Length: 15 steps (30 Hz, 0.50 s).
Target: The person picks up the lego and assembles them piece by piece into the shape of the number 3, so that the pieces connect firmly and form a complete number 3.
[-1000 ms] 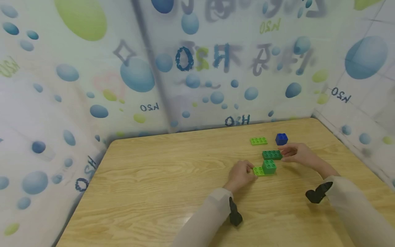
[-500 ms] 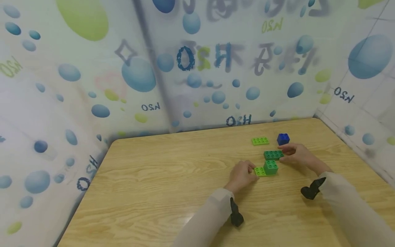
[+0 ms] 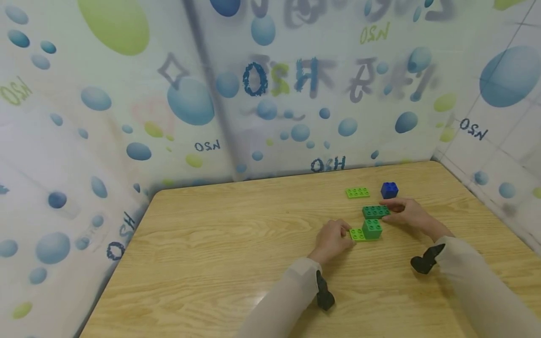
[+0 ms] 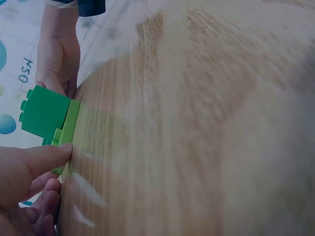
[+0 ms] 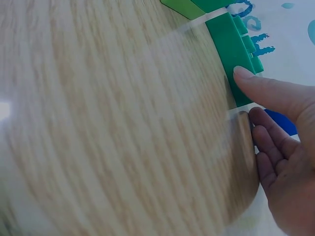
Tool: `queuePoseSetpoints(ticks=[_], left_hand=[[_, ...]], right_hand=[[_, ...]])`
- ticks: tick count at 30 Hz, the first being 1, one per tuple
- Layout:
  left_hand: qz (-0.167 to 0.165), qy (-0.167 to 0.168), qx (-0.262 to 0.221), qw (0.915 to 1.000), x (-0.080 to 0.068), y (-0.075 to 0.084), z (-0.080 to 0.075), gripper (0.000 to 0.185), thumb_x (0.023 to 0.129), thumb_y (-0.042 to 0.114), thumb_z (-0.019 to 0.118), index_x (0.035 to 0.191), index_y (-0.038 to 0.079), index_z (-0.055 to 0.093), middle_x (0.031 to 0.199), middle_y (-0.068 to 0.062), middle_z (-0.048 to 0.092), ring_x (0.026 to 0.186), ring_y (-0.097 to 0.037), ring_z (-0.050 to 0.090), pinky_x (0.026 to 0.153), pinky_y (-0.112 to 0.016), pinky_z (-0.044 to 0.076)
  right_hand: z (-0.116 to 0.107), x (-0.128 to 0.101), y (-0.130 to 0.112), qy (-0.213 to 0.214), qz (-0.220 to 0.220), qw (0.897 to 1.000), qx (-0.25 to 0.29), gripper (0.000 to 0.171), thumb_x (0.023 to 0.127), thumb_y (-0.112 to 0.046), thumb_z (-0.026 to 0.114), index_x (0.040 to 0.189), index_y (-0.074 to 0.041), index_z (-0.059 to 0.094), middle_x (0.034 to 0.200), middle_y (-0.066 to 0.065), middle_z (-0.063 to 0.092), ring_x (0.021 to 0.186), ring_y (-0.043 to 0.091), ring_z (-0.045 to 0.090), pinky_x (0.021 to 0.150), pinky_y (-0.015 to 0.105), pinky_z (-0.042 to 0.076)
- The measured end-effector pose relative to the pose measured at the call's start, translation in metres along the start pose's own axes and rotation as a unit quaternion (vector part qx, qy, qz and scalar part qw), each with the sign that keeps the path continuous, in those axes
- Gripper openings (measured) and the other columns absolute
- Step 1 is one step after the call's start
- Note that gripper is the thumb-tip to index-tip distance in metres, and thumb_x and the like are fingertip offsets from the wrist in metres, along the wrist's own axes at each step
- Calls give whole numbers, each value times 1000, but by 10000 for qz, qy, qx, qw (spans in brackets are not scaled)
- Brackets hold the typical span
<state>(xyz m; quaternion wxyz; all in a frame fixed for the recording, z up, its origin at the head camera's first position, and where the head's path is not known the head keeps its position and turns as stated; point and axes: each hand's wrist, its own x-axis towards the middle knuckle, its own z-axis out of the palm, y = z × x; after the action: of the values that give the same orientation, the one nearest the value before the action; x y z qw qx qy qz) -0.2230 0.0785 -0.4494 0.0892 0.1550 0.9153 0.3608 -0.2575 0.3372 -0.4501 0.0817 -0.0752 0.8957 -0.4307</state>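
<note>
My left hand (image 3: 332, 240) pinches the left end of a thin lime-green building-block plate (image 3: 357, 234), thumb on its near side in the left wrist view. A taller green block (image 3: 372, 228) sits on that plate's right part. Just behind lies a long dark green block (image 3: 375, 211) with two rows of studs. My right hand (image 3: 409, 213) holds this block at its right end. In the right wrist view the thumb (image 5: 251, 81) lies on the block's side face, while the fingers (image 5: 269, 140) are curled beyond its end. Both builds rest on the table.
Farther back on the wooden table (image 3: 236, 234) lie another lime plate (image 3: 357, 193) and a blue block (image 3: 389, 190), the blue one just beyond my right fingers. A patterned curtain wall (image 3: 270, 117) stands behind the table's far edge.
My right forearm has swung slightly left and the right hand has closed in on the end of the dark green block. The left hand and the blocks stay put; the view shifts slightly.
</note>
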Motion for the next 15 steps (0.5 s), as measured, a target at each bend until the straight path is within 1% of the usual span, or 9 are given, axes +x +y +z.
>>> queuePoseSetpoints(ticks=[9, 11, 15], left_hand=[[37, 20, -2, 10000, 0, 0, 1, 31, 75, 22, 76, 103, 15, 65, 78, 10, 47, 68, -5, 41, 59, -19, 35], [46, 23, 0, 10000, 0, -1, 1, 31, 75, 22, 76, 103, 15, 65, 78, 9, 47, 68, -5, 41, 59, -19, 34], [53, 4, 10, 10000, 0, -1, 1, 31, 76, 23, 76, 103, 15, 64, 77, 9, 47, 67, -5, 41, 58, -19, 34]], right_hand=[[1, -1, -1, 45, -4, 10000, -7, 63, 80, -29, 71, 129, 2, 48, 130, 30, 40, 114, 43, 42, 90, 55, 36], [1, -1, -1, 79, 0, 10000, -23, 62, 80, -29, 71, 129, 2, 49, 129, 29, 41, 112, 41, 44, 88, 52, 38], [0, -3, -3, 143, 38, 9998, -132, 62, 80, -30, 71, 128, 3, 49, 124, 27, 44, 106, 36, 46, 82, 43, 42]])
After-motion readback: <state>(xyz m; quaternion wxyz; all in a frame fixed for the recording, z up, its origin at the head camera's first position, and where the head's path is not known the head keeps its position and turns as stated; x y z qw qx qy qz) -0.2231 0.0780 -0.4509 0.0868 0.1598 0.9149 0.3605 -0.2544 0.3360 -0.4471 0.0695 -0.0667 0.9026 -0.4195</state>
